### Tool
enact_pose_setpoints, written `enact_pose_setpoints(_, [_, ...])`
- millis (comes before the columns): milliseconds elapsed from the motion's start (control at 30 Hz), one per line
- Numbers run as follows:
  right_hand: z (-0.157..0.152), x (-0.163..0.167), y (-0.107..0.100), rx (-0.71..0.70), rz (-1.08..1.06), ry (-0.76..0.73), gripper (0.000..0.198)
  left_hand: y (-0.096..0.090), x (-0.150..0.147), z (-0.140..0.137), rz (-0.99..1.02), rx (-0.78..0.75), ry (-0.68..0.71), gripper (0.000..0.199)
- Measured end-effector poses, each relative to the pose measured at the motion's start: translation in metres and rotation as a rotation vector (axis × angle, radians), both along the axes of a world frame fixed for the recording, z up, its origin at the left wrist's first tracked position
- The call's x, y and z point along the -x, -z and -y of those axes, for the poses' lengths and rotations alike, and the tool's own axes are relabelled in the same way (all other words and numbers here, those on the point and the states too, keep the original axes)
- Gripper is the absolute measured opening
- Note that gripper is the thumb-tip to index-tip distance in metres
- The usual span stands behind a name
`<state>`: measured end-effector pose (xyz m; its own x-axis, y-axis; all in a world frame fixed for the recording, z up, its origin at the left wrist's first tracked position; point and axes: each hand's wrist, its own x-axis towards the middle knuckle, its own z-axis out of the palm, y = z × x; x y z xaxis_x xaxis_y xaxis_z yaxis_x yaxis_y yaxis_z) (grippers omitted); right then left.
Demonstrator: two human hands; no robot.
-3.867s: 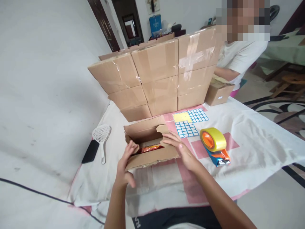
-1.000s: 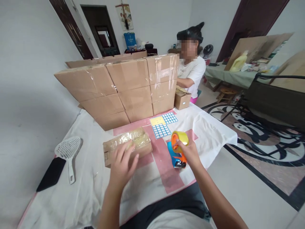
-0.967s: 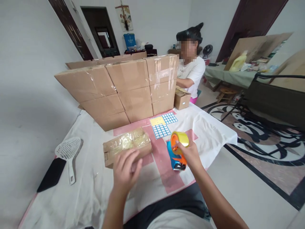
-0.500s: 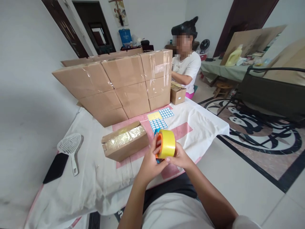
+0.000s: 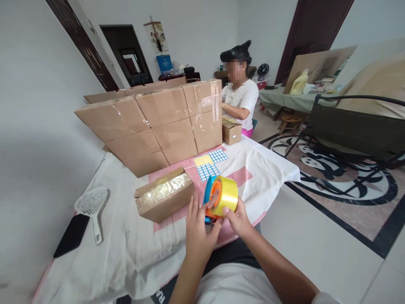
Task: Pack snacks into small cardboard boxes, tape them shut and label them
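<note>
Far left: black pad [image 5: 71, 235] lying on the cloth-covered table [image 5: 126, 261], white slotted scoop [image 5: 91, 202] just beside it, partly over its edge. Next, taped small box [image 5: 164, 195], shiny tape along the top, sitting in front of the big carton stack [image 5: 148, 126]. No clear grip on the box.

Left hand [image 5: 200, 232] has left the box, where it was a second ago, and is now up at the tape; fingers loosely spread, thumb low by the blue dispenser [image 5: 208, 189]. Can't tell if it bears any weight. Printed sheets [image 5: 209, 165] lie flat beyond.

Yellow tape roll [image 5: 228, 195] is held up in front of the body, near the table's front edge. Right hand [image 5: 241, 218] holds it, thumb pressed on the roll; some fingers show inside the core, can't tell whose.

Change: work shifts from box to tape, both hands now at the roll, likely tape handling before any more sealing. Far right: labelled carton [image 5: 232, 131] by a co-worker [image 5: 242, 99], seated-looking behind the stack.
</note>
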<state>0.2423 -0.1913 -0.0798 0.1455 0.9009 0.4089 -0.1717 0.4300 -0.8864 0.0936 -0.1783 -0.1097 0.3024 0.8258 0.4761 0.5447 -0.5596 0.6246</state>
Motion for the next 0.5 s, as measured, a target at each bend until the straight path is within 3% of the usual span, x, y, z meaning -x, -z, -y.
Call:
enact_pose_setpoints(100, [-0.005,-0.001,0.011,-0.084,0.06,0.086,0.044,0.005,0.0,0.004,0.083,0.038,0.059,0.019])
enact_pose_setpoints(233, [-0.017,-0.008,0.03,-0.253,0.236,0.149,0.06,0.003,-0.004,0.006,0.197,0.146,0.125,0.023])
enact_pose_setpoints(367, [-0.026,-0.02,0.046,-0.428,0.328,0.181,0.055,0.001,-0.011,0.013,0.253,0.248,0.148,0.025])
enact_pose_setpoints(433, [-0.028,-0.023,0.051,-0.393,0.338,0.19,0.056,0.001,-0.014,0.017,0.263,0.286,0.171,0.025])
enact_pose_setpoints(500, [-0.028,-0.024,0.054,-0.225,0.262,0.196,0.065,0.0,-0.016,0.019,0.273,0.306,0.16,0.024])
